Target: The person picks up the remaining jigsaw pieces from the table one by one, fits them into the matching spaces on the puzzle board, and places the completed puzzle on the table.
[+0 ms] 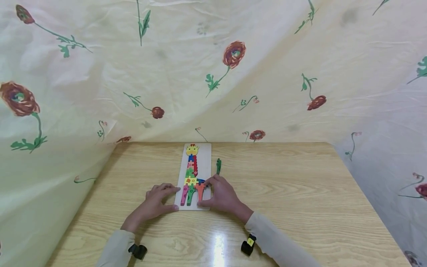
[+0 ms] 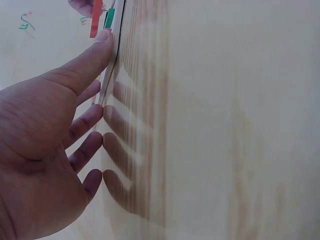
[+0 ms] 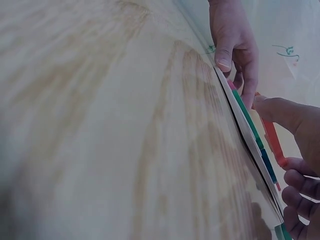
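A giraffe puzzle (image 1: 191, 171) with a yellow head and several coloured pieces lies on a white board (image 1: 205, 157). My right hand (image 1: 227, 194) pinches an orange leg-shaped puzzle piece (image 1: 200, 188) between thumb and fingertips, beside the green and pink legs. In the right wrist view, the orange piece (image 3: 271, 135) tilts just over the board's face. At the board's left edge, my left hand (image 1: 155, 202) steadies it with spread, fairly straight fingers; its thumb (image 2: 95, 55) touches the edge near the bottom corner. A blue piece (image 1: 200, 181) is partly hidden by the right fingers.
A loose dark green piece (image 1: 218, 166) lies on the wooden table (image 1: 283, 185), right of the board. Behind the table hangs a flowered cloth (image 1: 186, 74), which also comes down along both sides. Each sleeve has a black device (image 1: 247, 246) at the wrist.
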Motion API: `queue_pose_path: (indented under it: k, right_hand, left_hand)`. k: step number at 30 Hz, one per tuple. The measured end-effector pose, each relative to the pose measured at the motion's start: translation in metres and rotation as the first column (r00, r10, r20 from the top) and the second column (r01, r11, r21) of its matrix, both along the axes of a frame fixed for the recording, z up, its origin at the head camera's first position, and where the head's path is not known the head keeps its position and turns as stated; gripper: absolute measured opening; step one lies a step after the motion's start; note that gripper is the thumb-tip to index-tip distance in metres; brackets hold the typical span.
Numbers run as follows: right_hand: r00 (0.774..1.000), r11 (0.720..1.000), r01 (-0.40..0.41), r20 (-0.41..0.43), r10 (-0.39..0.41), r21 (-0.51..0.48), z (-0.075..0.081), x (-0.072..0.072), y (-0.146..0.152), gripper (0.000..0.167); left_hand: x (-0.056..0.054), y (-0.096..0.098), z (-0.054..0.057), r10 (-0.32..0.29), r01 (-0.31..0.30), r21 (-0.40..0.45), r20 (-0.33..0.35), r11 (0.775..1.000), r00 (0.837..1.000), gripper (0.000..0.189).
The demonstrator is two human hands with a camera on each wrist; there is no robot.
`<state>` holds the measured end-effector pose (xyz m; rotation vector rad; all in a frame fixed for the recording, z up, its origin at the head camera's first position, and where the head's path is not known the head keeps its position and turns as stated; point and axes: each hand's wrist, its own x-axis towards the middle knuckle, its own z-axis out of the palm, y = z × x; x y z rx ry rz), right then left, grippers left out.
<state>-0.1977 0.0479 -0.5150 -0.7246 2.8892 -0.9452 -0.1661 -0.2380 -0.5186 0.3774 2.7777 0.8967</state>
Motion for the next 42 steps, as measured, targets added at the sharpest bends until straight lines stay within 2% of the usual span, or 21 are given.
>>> queue_pose_path:
  k: [5,22,34,42]
  right_hand:
    - [1.0,1.0,-0.011,0.002,0.011,0.013,0.0003,-0.0003,-0.0002,0.066]
    - [0.999,0.999,-0.004,0.049,0.003,0.036,0.0022,0.0007,-0.0025,0.067]
    - [0.999,1.0,-0.006,0.035,0.005,0.027,-0.0032,0.0002,-0.0022,0.06]
    - [0.999,1.0,-0.006,0.031,0.005,0.03,0.0002,0.0,-0.0016,0.067]
  left_hand:
    - [-0.0004,0.0011,0.0013,0.008,-0.008,0.01,0.019,1.0,1.0,0.062]
    - [-0.0005,0.002,0.0003,0.015,-0.015,0.002,0.019,1.0,1.0,0.062]
    - [-0.0005,0.0017,0.0003,0.007,-0.007,0.0,0.017,1.0,1.0,0.062]
    - [-0.0009,0.0015,0.0014,0.01,-0.01,0.001,0.016,1.0,1.0,0.062]
